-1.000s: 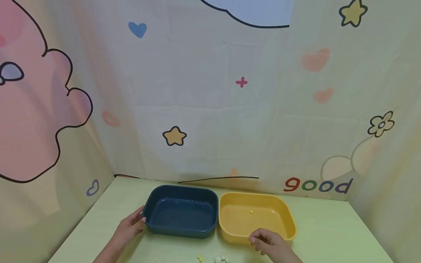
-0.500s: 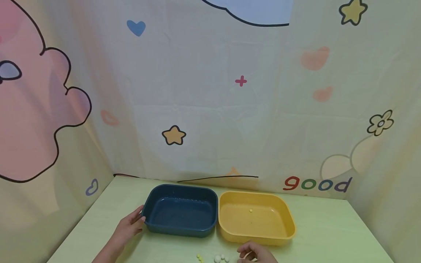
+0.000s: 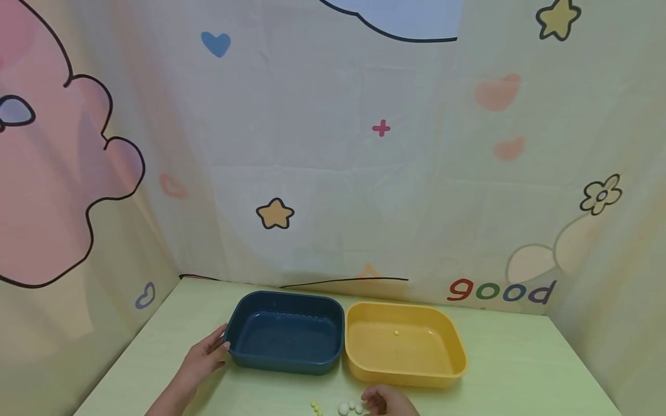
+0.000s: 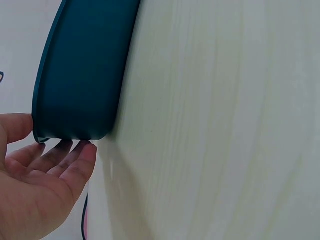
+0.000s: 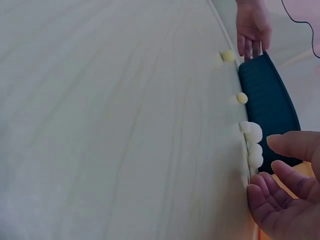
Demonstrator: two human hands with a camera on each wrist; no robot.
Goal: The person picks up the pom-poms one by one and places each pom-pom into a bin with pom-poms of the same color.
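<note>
In the head view, my left hand (image 3: 200, 359) is at the left end of a dark blue plastic bin (image 3: 287, 366). The left wrist view shows its thumb (image 4: 19, 126) at the rim and the fingertips against the end wall, gripping that edge. My right hand (image 3: 389, 401) is low in the head view, beside several small white balls (image 3: 344, 409). Its thumb and fingers are parted around a gap in the right wrist view, close to the white balls (image 5: 254, 133), with nothing held between them. Small yellow balls (image 3: 314, 406) lie left of the white ones.
A yellow bin (image 3: 406, 378) stands right beside the blue one and holds one small yellow ball (image 3: 396, 333). Both rest on a pale green table (image 3: 510, 358). Behind it hangs a printed curtain (image 3: 333, 231).
My right hand has moved from over the yellow bin's front rim down and left to the white balls. My left hand stays on the blue bin.
</note>
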